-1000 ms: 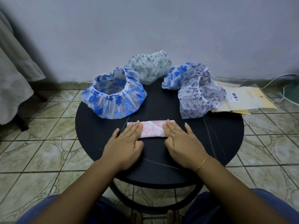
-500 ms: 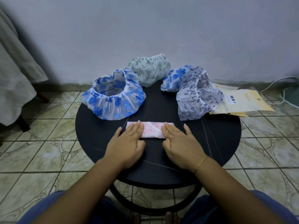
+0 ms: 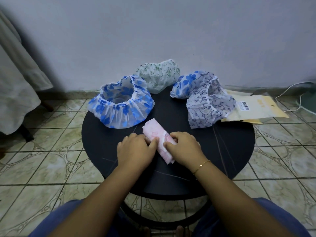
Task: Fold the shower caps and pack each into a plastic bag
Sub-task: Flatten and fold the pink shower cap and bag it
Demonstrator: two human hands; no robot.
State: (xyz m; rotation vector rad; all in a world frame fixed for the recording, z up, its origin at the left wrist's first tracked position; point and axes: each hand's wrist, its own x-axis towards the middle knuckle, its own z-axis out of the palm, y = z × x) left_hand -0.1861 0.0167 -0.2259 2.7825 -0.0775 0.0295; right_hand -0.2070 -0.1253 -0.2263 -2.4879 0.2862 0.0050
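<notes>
I am holding the pink cap (image 3: pixel 158 139), folded into a narrow strip, on the table (image 3: pixel 230 151) between my two hands. My left hand (image 3: pixel 135 151) is curling its fingers (image 3: pixel 152 144) onto the strip's left edge; my right hand (image 3: pixel 183 148) is curling onto its right edge, both pinching it at mid-length. Its long axis is running slantwise, far end toward the blue cap (image 3: pixel 120 103), near end toward me. The bags (image 3: pixel 256 108) are lying at the table's right edge, so I judge my right hand the nearer for reaching one.
</notes>
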